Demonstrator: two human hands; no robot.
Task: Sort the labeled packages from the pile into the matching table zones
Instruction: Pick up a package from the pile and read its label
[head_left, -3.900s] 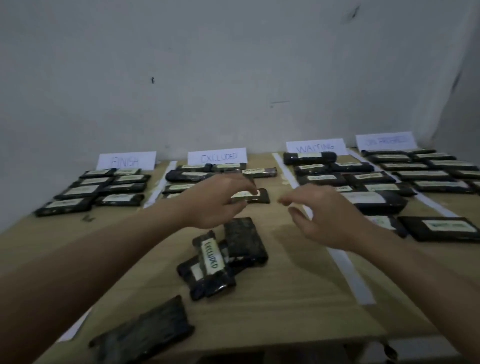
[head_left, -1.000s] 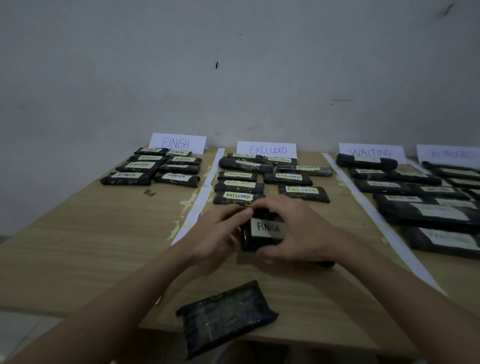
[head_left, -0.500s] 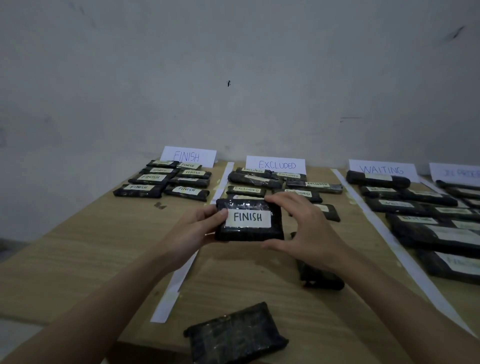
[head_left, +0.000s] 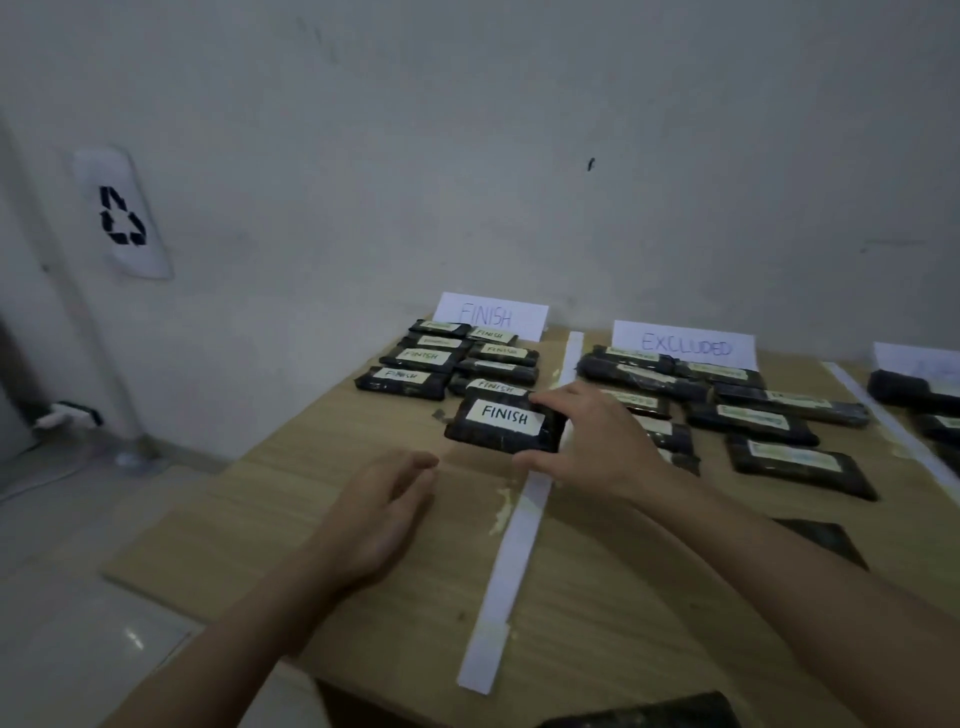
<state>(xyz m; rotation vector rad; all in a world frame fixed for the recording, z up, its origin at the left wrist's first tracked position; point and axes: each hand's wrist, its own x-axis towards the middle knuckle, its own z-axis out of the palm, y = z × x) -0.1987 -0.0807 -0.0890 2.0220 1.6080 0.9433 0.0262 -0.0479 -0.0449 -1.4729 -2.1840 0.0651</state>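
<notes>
At the front edge of the FINISH zone we see our right hand (head_left: 587, 441) gripping a black package labelled FINISH (head_left: 506, 423) by its right end — thumb at the near corner, fingers over the far edge. It sits low over the desk (head_left: 311, 519), just before the FINISH packages (head_left: 452, 358) by the sign (head_left: 491, 314). Our left hand (head_left: 379, 512) hovers nearby, fingers relaxed, holding nothing.

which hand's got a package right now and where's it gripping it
The right hand grips the FINISH package at its right end. The left hand holds nothing.
</notes>
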